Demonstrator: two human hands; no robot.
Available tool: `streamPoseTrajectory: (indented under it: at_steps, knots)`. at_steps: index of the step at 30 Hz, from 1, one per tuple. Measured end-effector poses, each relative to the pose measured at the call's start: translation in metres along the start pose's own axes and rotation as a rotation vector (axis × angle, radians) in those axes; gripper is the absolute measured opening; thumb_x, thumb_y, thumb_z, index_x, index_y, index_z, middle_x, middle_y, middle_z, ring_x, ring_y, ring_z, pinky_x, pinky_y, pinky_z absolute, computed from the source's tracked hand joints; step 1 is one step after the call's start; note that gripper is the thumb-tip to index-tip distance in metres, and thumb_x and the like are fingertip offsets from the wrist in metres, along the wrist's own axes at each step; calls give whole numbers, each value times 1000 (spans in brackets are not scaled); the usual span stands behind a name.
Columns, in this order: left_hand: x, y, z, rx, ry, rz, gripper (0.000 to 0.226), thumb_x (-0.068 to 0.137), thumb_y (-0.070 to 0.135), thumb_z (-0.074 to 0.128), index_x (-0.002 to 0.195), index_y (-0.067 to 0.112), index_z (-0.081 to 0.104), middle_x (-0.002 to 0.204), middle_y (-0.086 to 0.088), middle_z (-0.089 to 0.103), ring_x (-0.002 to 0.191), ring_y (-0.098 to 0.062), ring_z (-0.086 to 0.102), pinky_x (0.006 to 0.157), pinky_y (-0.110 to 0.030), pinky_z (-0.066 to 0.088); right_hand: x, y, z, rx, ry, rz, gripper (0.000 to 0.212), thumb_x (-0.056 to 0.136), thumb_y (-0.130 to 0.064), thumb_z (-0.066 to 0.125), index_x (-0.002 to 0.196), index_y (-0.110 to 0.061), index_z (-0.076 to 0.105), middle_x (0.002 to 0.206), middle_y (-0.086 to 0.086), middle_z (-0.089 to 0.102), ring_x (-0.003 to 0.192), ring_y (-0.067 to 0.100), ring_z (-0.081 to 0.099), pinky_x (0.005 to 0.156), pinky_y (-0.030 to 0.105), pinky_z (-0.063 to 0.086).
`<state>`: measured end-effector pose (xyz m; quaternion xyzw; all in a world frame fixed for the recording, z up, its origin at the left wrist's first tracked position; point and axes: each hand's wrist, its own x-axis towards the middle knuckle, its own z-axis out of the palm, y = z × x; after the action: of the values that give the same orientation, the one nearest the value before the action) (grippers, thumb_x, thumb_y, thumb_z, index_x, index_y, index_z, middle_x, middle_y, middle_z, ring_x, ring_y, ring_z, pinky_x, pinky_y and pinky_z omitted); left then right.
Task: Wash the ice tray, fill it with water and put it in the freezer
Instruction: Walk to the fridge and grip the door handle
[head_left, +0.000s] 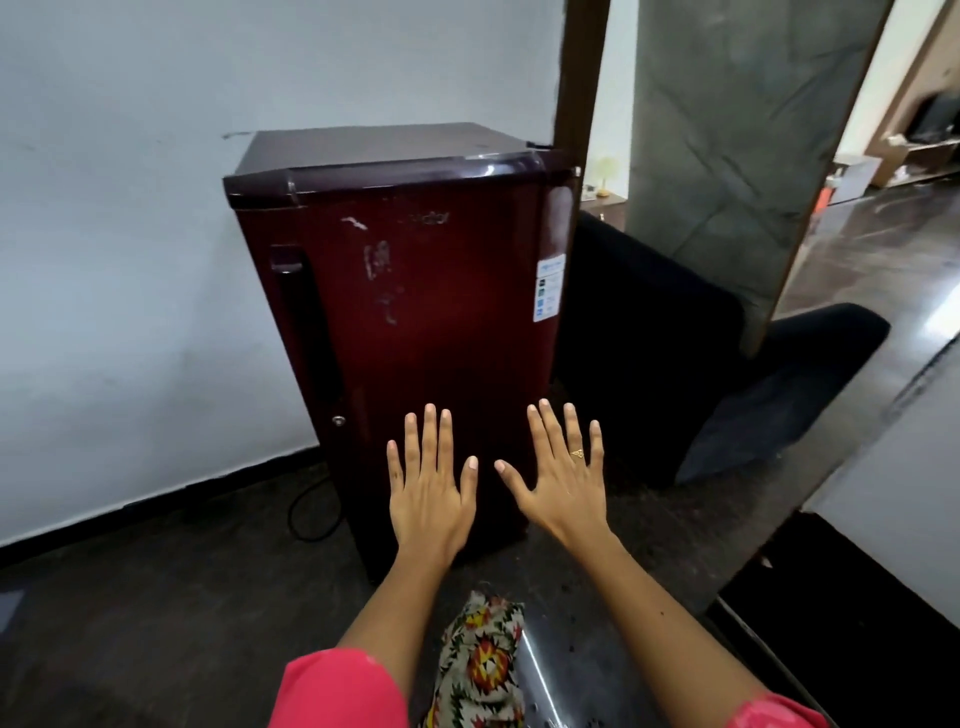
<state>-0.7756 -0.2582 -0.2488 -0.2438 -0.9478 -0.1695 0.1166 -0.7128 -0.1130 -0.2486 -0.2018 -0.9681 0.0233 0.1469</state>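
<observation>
A pale wall (130, 234) is seen filling the nine o'clock side of the view, edged at the bottom by a dark skirting strip above the dark floor (156, 613). A black cable (306, 512) is looped on the floor at the lower left corner of the fridge. The dark red fridge (415, 291) is stood against the wall at the centre, its door shut; a long recessed handle (298, 312) is set along the door's left edge, with a small round lock (338, 420) below it, and a label sticker (549, 287) is fixed near the right edge.

Both hands are held out flat in front of the lower door, backs toward the camera. The left hand (431, 493) is shown with its grip spread, fingers straight and nothing held. Just beside it, toward three o'clock, the right hand (563, 486) is likewise spread and empty, a ring (577, 453) being worn on one finger. Whether the palms are touching the door cannot be told. Pink sleeves are seen at six o'clock, with patterned cloth (480, 665) between the forearms.

A dark upholstered seat (769, 395) is placed at three o'clock of the fridge, behind a brown door frame (574, 104). The ice tray cannot be seen anywhere; with the fridge closed, its place cannot be told.
</observation>
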Motion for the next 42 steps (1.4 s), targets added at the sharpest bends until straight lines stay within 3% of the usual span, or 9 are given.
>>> streamPoseTrajectory:
  at_steps: [10,18,24,32,35,37,40,42]
  knots:
    - [80,-94,-11,18,90,-86,64,99,46,20,144,22,-19,152,3,-26,139,-17,-29,112,-36,-23,91,-87,30,69,14,-109,80,86,-71,12,146,-23,-12,157,-7,-13,140,15,-28,109,39,-30]
    - [138,-160,-16,45,154,-121,63,99,45,20,144,23,-19,152,3,-26,139,-17,-29,106,-32,-30,161,-154,48,122,61,-173,80,82,-73,3,144,-25,-14,155,-8,-14,140,14,-28,108,38,-30]
    - [172,-203,-21,41,213,-120,62,100,39,26,146,21,-12,155,1,-16,142,-18,-21,111,-34,-23,203,-195,54,159,108,-218,80,85,-71,11,148,-25,-4,159,-4,-3,141,14,-24,110,37,-29]
    - [233,-244,-42,-57,249,-105,56,99,40,15,143,21,-15,154,4,-17,141,-14,-22,113,-33,-19,244,-238,51,266,172,-253,78,89,-66,22,149,-23,-1,159,-2,-2,143,14,-20,112,33,-25]
    - [261,-249,-48,-216,255,-91,56,102,37,18,145,21,-12,157,4,-12,143,-13,-17,114,-34,-15,252,-249,49,316,196,-240,79,89,-65,26,150,-20,5,159,2,4,145,17,-11,114,33,-17]
    - [275,-250,-50,-378,243,-81,57,102,35,23,149,22,-7,159,3,-7,145,-13,-12,116,-36,-10,255,-254,47,359,213,-217,78,89,-64,31,148,-16,17,155,8,18,145,23,7,116,36,-4]
    - [290,-245,-52,-693,240,-93,59,100,42,26,150,28,-3,159,5,1,146,-13,0,117,-37,5,259,-261,43,422,225,-166,75,87,-63,38,141,-11,31,138,10,36,127,25,32,109,38,22]
    - [297,-240,-54,-857,228,-103,61,98,46,26,150,29,0,159,4,6,145,-12,8,118,-39,12,263,-266,42,528,200,-154,70,87,-59,44,136,-11,35,130,6,42,118,22,39,102,35,31]
